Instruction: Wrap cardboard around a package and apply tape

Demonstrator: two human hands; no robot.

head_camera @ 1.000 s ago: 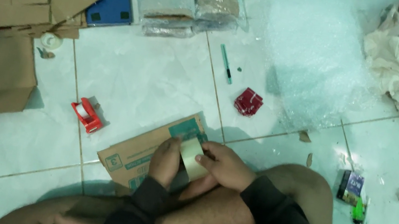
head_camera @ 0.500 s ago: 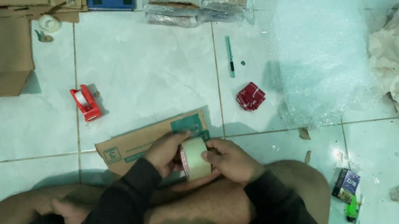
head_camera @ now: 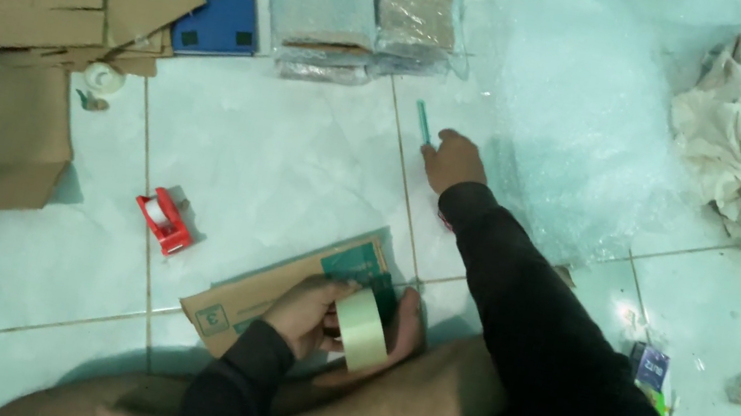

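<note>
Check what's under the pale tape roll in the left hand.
Flat brown cardboard piece with a green label lies under the pale tape roll; left hand and leg cover its near edge.

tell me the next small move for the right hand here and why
Probably close the fingers on the green pen and lift it. The right hand is stretched out across the floor tiles with its fingertips right at the pen's lower end, not yet gripping it, while the left hand holds the roll of tape against the flat cardboard box.
</note>
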